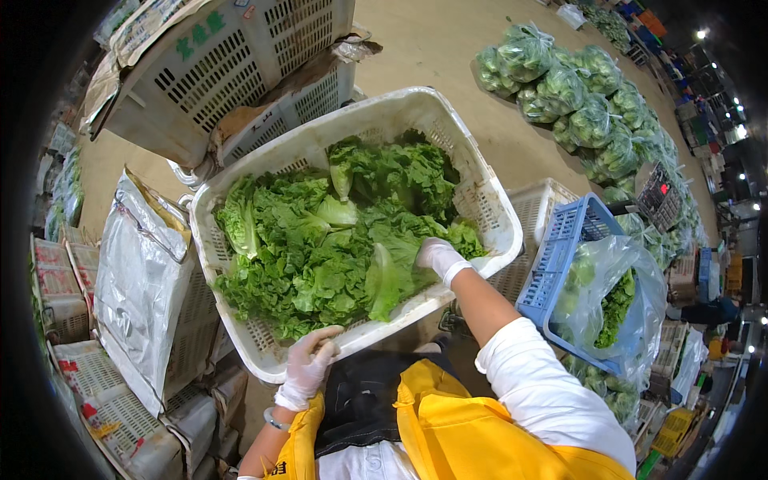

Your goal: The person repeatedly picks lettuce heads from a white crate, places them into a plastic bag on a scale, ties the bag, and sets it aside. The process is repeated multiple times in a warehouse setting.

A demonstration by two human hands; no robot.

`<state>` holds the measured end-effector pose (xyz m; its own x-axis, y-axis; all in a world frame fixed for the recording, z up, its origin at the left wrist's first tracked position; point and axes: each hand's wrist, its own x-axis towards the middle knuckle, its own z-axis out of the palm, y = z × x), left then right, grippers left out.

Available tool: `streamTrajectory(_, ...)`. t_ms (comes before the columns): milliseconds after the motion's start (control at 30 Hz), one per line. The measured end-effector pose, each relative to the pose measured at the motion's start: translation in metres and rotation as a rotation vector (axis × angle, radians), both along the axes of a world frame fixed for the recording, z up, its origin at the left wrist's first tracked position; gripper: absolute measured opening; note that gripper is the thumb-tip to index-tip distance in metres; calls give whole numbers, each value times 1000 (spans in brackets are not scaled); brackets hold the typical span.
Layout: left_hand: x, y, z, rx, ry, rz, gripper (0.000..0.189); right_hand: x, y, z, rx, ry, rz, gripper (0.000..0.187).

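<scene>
A large white plastic crate (498, 240) with slotted walls stands before me, its rim dirt-stained. Heads of green leafy lettuce (300, 258) fill much of it, some with pale stalks showing. My right hand (439, 258), in a thin white glove, reaches over the near rim into the lettuce on the right. Its fingertips are hidden among leaves, so I cannot see whether they grip anything. At the crate's near left corner is my left hand (305, 365), also gloved, fingers bent beside the rim. Whether it grips the rim is unclear.
Stacked crates (240, 66) rise at the far left. A silver-covered crate (141, 288) stands left. On the right, a blue crate (540, 270) holds a clear bag (642, 288) with lettuce, near a scale display (659, 195). Bagged green vegetables (576, 102) lie on the floor beyond.
</scene>
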<state>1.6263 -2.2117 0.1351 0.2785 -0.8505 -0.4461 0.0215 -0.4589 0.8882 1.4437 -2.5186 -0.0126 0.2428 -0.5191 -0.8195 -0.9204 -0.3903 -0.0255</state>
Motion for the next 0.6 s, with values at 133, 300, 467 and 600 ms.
streamTrajectory(133,19,2,-2,26,115,39,31,-7,-2,8,56,39,20,43)
streamTrajectory(300,9,-33,-2,-65,123,-88,29,-14,0,16,38,37,18,56)
streamTrajectory(467,-5,-68,-6,-135,90,-183,29,-25,-5,15,181,-98,-185,81)
streamTrajectory(600,-8,-84,-3,-142,-9,-218,30,-37,-14,23,225,-187,-221,90)
